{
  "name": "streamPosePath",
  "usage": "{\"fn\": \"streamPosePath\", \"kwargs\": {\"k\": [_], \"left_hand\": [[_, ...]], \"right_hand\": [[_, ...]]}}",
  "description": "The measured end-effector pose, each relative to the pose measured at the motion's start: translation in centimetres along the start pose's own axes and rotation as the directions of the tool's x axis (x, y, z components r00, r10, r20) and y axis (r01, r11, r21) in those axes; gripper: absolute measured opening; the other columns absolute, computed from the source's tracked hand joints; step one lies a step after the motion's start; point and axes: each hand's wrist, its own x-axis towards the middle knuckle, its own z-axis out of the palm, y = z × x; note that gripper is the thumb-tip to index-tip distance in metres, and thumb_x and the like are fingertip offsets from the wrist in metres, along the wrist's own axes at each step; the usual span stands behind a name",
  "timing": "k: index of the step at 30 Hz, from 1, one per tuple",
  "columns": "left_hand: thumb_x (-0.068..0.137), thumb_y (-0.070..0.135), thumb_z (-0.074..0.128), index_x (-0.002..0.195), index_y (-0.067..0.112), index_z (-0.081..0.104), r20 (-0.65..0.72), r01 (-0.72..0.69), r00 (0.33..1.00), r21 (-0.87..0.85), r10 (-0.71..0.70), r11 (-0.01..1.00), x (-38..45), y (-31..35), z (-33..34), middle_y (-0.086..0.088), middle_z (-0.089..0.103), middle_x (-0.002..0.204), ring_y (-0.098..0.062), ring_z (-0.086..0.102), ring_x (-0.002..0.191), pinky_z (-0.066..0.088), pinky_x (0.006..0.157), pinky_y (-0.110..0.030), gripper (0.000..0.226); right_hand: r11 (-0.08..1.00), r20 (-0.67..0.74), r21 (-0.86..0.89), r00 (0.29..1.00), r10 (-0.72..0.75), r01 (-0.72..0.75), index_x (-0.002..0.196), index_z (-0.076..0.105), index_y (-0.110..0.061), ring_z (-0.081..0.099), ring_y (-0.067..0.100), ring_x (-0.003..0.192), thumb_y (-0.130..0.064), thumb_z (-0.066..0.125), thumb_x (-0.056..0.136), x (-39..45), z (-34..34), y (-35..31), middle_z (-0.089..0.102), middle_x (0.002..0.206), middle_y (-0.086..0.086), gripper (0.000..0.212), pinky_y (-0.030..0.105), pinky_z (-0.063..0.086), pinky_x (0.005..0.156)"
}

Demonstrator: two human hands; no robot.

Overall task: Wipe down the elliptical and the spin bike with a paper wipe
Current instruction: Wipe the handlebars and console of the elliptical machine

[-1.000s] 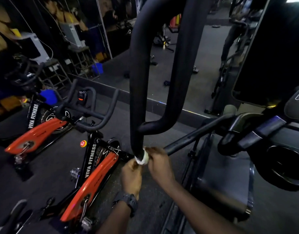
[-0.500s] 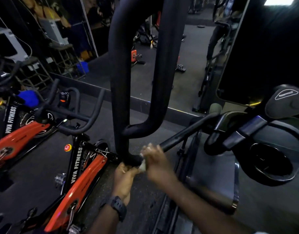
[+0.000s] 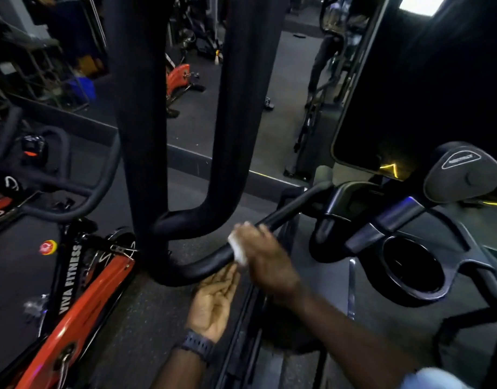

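The elliptical's black looped handle [image 3: 185, 136] rises in front of me, and its lower bar [image 3: 281, 214] slants up to the right toward the console. My right hand [image 3: 267, 256] grips a white paper wipe [image 3: 237, 249] wrapped against that slanted bar. My left hand [image 3: 213, 299] lies open, palm up, just under the bend of the bar, with a dark watch on the wrist. A red and black spin bike [image 3: 76, 293] marked VIVA FITNESS stands to the left, its black handlebars [image 3: 81, 192] level with the elliptical's bend.
The elliptical's console [image 3: 410, 80] and a round cup holder [image 3: 413, 265] fill the right side. A wall mirror [image 3: 269, 94] ahead reflects the gym floor and another red bike. A second spin bike [image 3: 0, 197] and shelving stand at far left.
My right hand has slid the wipe from the bottom of the upright handle round the bend onto the slanted bar. My left hand let go of the bar and opened beneath it.
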Motion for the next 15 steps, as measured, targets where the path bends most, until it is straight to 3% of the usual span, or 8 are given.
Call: {"fn": "streamPosePath", "kwargs": {"k": [2,4,5,6,8,10,13,15], "left_hand": [[0.061,-0.014,0.069,0.119,-0.007,0.058,0.015,0.035,0.999,-0.001,-0.035,0.999,-0.5,0.6,-0.2,-0.020,0.066,0.117,-0.028,0.066,0.110,0.058,0.086,-0.035,0.060],[0.028,-0.006,0.093,0.116,-0.009,0.059,0.038,0.063,0.997,-0.012,-0.063,0.998,-0.7,1.0,0.0,-0.021,0.065,0.118,-0.028,0.065,0.111,0.056,0.088,-0.039,0.094],[0.022,-0.003,0.095,0.111,-0.009,0.062,0.029,0.072,0.997,-0.018,-0.071,0.997,-0.8,1.0,0.2,-0.022,0.065,0.119,-0.029,0.065,0.111,0.056,0.090,-0.040,0.096],[0.027,-0.001,0.095,0.105,-0.009,0.064,0.013,0.076,0.997,-0.010,-0.076,0.997,-1.0,1.0,0.7,-0.024,0.064,0.120,-0.030,0.065,0.111,0.055,0.092,-0.040,0.085],[0.059,0.005,0.079,0.101,-0.008,0.065,-0.024,0.105,0.994,0.009,-0.104,0.994,-1.9,1.1,2.2,-0.027,0.062,0.123,-0.034,0.063,0.116,0.049,0.103,-0.042,0.046],[0.078,0.013,0.059,0.115,-0.009,0.059,-0.028,0.087,0.996,0.043,-0.085,0.995,-2.5,1.1,3.5,-0.029,0.062,0.124,-0.036,0.059,0.120,0.042,0.108,-0.043,0.043],[0.093,0.010,0.050,0.131,-0.001,0.054,0.076,-0.154,0.988,0.296,0.138,0.943,-2.5,1.9,4.2,-0.019,0.063,0.129,-0.028,0.059,0.123,0.045,0.107,-0.036,0.040],[0.100,0.007,0.048,0.132,0.014,0.056,0.209,-0.351,0.931,0.733,0.299,0.582,-1.7,2.5,4.0,-0.007,0.061,0.135,-0.017,0.057,0.126,0.043,0.109,-0.029,0.034]], "right_hand": [[0.891,-0.143,0.081,0.879,0.454,-0.447,0.118,0.063,-0.005,0.053,0.034,0.119,-0.022,0.045,0.099,1.6,-0.9,5.0,0.060,0.125,0.022,0.031,0.038,0.031,0.108],[0.785,-0.281,0.249,0.733,0.619,-0.568,0.112,0.066,0.004,0.049,0.034,0.119,-0.021,0.028,0.104,1.7,-1.0,6.7,0.062,0.121,0.026,0.046,0.038,0.029,0.110],[0.812,-0.360,0.236,0.728,0.583,-0.534,0.115,0.066,0.002,0.049,0.034,0.122,-0.020,0.027,0.105,1.7,-0.6,5.9,0.061,0.124,0.024,0.046,0.043,0.035,0.109],[0.880,-0.361,0.204,0.803,0.475,-0.429,0.118,0.064,-0.001,0.049,0.034,0.124,-0.019,0.033,0.104,1.5,-0.9,4.1,0.059,0.128,0.020,0.038,0.048,0.039,0.105],[0.984,-0.142,0.179,0.989,0.041,-0.016,0.137,0.050,-0.006,0.037,0.032,0.138,-0.020,0.048,0.098,-0.4,-0.6,1.0,0.045,0.145,0.015,0.042,0.049,0.028,0.115],[0.982,-0.080,0.063,0.982,-0.173,0.178,0.145,0.040,-0.009,0.030,0.027,0.143,-0.025,0.048,0.095,-1.8,0.4,2.7,0.037,0.153,0.008,0.052,0.044,0.020,0.119],[0.993,-0.437,0.104,0.894,0.103,-0.064,0.117,0.058,-0.011,0.047,0.027,0.126,-0.020,0.031,0.105,-0.1,-2.0,5.5,0.063,0.128,-0.002,0.030,0.045,0.045,0.101],[0.948,-0.571,0.102,0.762,0.304,-0.302,0.102,0.057,-0.001,0.049,0.030,0.107,-0.016,0.021,0.107,1.6,-3.7,4.8,0.073,0.094,0.016,0.039,0.034,0.042,0.092]]}}
